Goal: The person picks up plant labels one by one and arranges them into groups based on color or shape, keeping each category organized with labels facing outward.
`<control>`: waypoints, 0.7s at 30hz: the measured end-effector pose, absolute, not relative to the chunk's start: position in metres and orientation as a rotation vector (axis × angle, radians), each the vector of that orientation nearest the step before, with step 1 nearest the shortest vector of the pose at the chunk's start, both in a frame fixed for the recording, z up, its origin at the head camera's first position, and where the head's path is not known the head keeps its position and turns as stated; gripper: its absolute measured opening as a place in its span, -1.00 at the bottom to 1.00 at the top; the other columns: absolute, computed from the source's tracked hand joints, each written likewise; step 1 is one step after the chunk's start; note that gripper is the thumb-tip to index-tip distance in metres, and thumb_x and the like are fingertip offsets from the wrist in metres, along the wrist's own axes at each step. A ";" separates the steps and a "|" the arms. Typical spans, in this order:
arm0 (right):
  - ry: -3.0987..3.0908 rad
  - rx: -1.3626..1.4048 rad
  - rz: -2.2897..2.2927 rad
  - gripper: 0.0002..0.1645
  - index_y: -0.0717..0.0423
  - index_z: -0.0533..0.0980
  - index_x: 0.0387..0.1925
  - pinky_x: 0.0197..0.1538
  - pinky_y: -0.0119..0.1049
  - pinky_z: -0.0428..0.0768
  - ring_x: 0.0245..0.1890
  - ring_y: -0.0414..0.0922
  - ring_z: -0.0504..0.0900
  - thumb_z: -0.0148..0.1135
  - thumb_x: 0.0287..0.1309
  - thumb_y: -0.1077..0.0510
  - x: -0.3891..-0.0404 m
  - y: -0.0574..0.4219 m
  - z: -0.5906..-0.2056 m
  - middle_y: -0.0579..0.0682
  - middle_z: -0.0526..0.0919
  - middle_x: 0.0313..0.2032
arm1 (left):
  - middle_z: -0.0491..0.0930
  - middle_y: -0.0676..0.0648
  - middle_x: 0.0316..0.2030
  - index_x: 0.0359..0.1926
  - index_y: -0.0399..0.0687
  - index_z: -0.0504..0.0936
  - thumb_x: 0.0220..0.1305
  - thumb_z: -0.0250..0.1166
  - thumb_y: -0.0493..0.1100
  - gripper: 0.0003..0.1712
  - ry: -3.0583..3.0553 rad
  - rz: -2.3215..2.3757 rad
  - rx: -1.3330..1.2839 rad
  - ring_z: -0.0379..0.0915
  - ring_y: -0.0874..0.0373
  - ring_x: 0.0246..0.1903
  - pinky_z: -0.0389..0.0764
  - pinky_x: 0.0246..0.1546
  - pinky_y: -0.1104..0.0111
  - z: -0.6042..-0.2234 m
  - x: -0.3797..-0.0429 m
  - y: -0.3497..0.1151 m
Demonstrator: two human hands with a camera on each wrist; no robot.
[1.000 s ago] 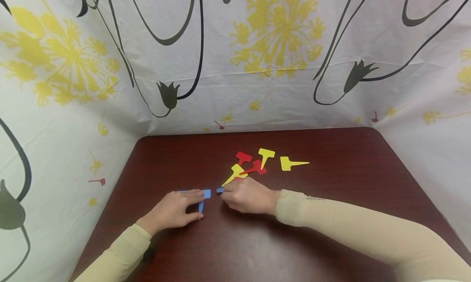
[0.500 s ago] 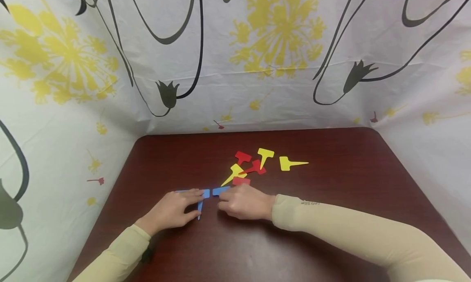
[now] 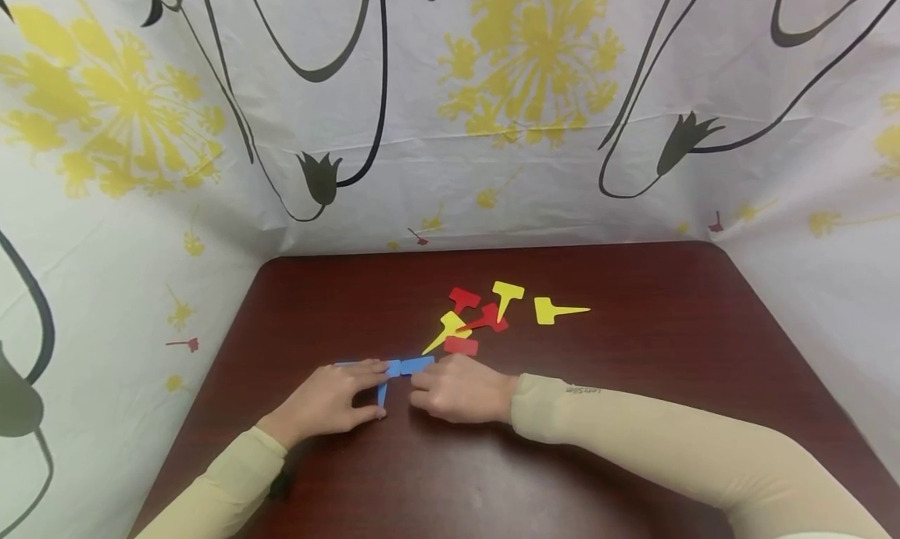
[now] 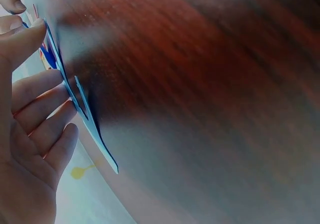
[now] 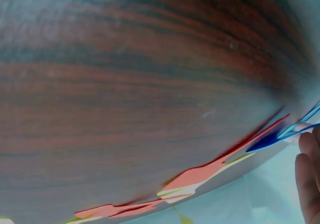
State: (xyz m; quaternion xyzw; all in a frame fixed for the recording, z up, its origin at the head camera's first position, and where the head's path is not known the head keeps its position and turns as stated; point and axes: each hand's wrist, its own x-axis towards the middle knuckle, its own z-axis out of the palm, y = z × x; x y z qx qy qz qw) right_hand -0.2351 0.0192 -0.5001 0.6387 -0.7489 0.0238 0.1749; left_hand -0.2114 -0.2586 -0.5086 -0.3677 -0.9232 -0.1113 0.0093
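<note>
My left hand (image 3: 330,398) rests flat with extended fingers over blue T-shaped plant labels. One label's head (image 3: 394,369) shows past the fingertips, its stem (image 3: 382,393) pointing toward me. In the left wrist view, a blue label (image 4: 102,146) sticks out beyond the fingers. My right hand (image 3: 460,387) pinches another blue plant label (image 3: 418,365), whose head meets the first one's right end. Its stem is hidden under the curled fingers. At the edge of the right wrist view, the blue tip (image 5: 265,141) shows beside the right fingers (image 5: 307,154).
Beyond my right hand lie red plant labels (image 3: 461,346) and yellow plant labels (image 3: 508,297), some overlapping. One yellow label (image 3: 544,311) lies apart to the right. A patterned cloth (image 3: 422,172) closes off the dark wooden table's (image 3: 337,305) back and sides.
My right hand has slid left and slightly toward me with the blue label, closing the gap to the label under my left hand. A red label has come into view. The left hand stays put.
</note>
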 end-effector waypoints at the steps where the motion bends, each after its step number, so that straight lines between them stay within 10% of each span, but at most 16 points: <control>1: -2.124 1.812 0.049 -0.94 -0.02 0.66 -0.26 -0.37 -0.45 0.51 -0.48 -0.28 0.47 0.33 0.25 0.11 -0.235 0.019 -0.500 -0.16 0.50 -0.44 | 0.52 0.05 0.29 0.27 0.01 0.63 0.22 0.39 0.28 -0.29 -2.883 -0.347 -1.149 0.45 0.15 0.26 0.61 0.07 0.15 -0.509 -0.211 -0.259; 21: -2.356 1.682 0.046 -0.60 0.04 0.65 0.01 -0.32 -0.40 0.64 -0.17 -0.17 0.59 0.37 0.16 0.00 -0.243 0.024 -0.511 -0.06 0.63 -0.11 | 0.51 0.02 0.30 0.28 -0.01 0.62 0.22 0.39 0.27 -0.28 -2.891 -0.328 -1.139 0.47 0.13 0.25 0.62 0.07 0.12 -0.508 -0.208 -0.259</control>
